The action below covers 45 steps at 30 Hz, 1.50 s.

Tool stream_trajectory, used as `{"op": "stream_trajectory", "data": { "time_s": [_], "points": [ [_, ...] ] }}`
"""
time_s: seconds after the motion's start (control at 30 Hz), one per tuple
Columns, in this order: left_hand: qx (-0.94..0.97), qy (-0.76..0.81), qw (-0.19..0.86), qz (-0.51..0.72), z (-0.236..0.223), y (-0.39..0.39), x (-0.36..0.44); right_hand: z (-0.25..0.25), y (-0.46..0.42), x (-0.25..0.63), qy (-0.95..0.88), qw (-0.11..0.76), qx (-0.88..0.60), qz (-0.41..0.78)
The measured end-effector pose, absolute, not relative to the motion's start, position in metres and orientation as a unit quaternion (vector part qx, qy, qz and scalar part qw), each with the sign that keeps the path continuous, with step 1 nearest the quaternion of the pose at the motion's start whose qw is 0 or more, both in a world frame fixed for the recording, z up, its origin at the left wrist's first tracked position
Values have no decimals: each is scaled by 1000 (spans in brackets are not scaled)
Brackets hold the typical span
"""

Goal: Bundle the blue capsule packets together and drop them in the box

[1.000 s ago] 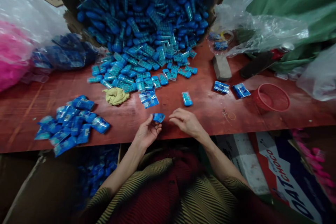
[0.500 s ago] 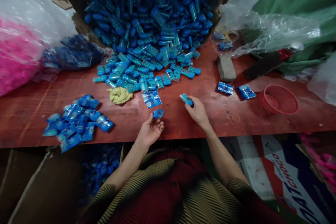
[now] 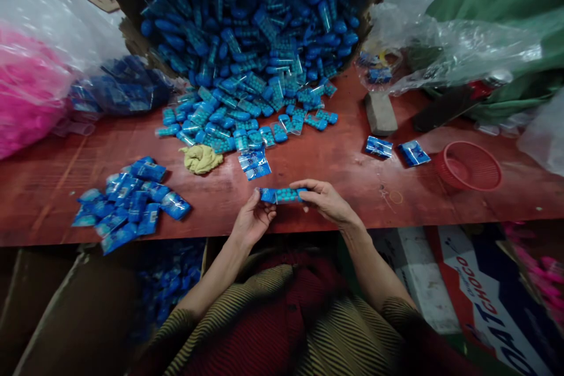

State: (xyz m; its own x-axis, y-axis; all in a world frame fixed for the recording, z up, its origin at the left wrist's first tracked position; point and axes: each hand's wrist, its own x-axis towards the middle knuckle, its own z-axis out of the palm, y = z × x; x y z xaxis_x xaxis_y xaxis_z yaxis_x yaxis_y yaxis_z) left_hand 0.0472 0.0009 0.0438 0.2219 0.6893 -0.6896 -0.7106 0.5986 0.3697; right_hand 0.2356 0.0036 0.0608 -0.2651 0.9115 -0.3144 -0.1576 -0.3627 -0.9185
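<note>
We pinch a blue wrapper [image 3: 267, 195] in our left hand [image 3: 252, 218]; our right hand [image 3: 326, 202], fingers nearly closed, grips the bead-filled container [image 3: 288, 195], lying lengthwise between both hands, its left end meeting the wrapper.

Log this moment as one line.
left hand: holds wrapper | right hand: holds container | contact: container end at wrapper, overlap unclear | nearby: cloth on table

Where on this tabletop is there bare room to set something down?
Bare tabletop shows between the packet heap and the left hand, and between the right hand and the two loose packets. Crowded: back centre, under piled blue containers.
</note>
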Motion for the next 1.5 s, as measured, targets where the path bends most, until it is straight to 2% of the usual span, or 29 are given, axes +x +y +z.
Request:
{"op": "stream_trajectory", "data": {
  "time_s": [0.27,1.03,1.5],
  "points": [
    [11,430,775,463,42,-1,46,75,-5,233,-496,396,-487,600],
    [28,419,758,498,45,-1,42,63,-20,211,-588,456,-513,427],
    [74,413,746,517,46,0,40,58,-28,204,-508,449,-539,499]
  ]
}}
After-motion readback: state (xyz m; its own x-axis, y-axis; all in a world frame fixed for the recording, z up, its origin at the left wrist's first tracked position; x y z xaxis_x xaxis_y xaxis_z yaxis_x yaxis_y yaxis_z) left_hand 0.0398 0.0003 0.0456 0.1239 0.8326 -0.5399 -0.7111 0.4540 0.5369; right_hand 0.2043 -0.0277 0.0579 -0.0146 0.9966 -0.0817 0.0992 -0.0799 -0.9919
